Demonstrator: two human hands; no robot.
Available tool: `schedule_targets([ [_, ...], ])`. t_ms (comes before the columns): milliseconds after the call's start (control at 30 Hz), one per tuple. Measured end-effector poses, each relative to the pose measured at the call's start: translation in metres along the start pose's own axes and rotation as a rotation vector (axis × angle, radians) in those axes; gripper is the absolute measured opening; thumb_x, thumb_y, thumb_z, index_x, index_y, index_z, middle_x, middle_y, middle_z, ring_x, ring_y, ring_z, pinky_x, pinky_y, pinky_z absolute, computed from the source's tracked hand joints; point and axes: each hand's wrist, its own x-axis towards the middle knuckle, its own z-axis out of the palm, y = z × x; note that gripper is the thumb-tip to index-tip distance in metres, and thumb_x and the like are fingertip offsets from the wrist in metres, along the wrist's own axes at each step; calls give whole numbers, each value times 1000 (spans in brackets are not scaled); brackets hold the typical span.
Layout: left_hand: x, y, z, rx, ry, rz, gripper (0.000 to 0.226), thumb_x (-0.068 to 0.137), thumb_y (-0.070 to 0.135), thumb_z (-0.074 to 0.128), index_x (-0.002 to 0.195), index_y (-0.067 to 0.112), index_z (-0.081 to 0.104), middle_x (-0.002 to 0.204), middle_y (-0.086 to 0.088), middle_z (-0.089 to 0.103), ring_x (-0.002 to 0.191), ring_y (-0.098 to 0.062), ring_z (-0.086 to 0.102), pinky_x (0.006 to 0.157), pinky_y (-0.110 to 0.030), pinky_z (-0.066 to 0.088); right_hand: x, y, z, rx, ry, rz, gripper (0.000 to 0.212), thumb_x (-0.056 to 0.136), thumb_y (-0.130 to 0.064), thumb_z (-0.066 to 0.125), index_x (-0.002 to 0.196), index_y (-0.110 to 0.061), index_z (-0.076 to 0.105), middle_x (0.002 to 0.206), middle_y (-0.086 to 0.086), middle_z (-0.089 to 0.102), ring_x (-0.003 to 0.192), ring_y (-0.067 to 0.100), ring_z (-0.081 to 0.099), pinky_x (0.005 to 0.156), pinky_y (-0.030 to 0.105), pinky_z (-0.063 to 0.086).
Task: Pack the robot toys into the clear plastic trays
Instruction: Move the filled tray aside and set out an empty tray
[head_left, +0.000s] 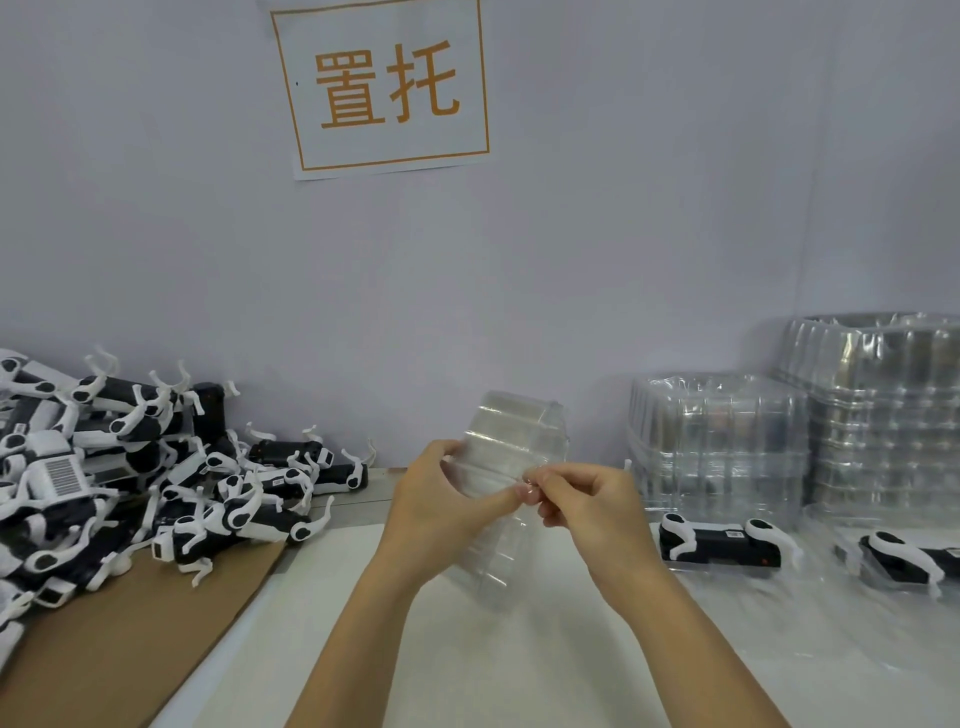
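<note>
Between both hands a clear tray (511, 457) stands on end above the tabletop (519, 649); left hand (441, 499) grips its side, right hand (582, 499) pinches its edge. Toys (156, 467) lie left, nearer the left hand.

Black-and-white robot toys (156, 483), clear trays (719, 447), brown cardboard (119, 639), orange-lettered white sign (384, 88)

Head view (single, wide-angle): faces forward-down, near table (519, 649).
</note>
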Motion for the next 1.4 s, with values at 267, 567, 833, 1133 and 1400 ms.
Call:
schedule_targets([
  [267, 21, -23, -27, -137, 407, -277, 53, 72, 53, 81, 97, 15, 54, 90, 1, 56, 83, -22, 54, 65, -31, 38, 13, -16, -41, 159, 223, 5, 33, 85, -1, 61, 55, -11, 72, 55, 5, 61, 47, 15, 49, 44, 24, 39],
  [567, 14, -57, -57, -762, 636, -703, 80, 69, 44, 87, 123, 12, 37, 112, -7, 60, 81, -18, 66, 47, -29, 55, 12, -30, -54, 177, 246, 46, 26, 89, -3, 60, 67, -8, 73, 58, 1, 63, 48, 11, 57, 43, 20, 46],
  [833, 0, -79, -2, -207, 498, -768, 51, 92, 52, 61, 80, 3, 54, 119, -27, 56, 89, -32, 52, 78, -40, 42, 11, -27, -44, 152, 201, 40, 23, 92, -2, 57, 75, -5, 72, 60, 3, 64, 50, 14, 56, 47, 21, 46],
  [1133, -5, -88, 16, -527, -27, -520, 30, 89, 39, 66, 117, 28, 66, 126, 15, 54, 98, -3, 50, 89, -32, 42, 11, -25, -44, 171, 216, 57, 35, 91, -2, 57, 63, -11, 75, 59, 2, 63, 46, 12, 54, 44, 20, 45],
  [1400, 25, -110, -52, -117, 552, -306, 26, 94, 12, 58, 118, 11, 64, 142, -15, 43, 109, -31, 54, 98, -42, 45, 9, -19, -34, 111, 131, 122, 20, 92, -4, 59, 77, -4, 72, 70, 8, 65, 52, 17, 58, 52, 26, 44],
])
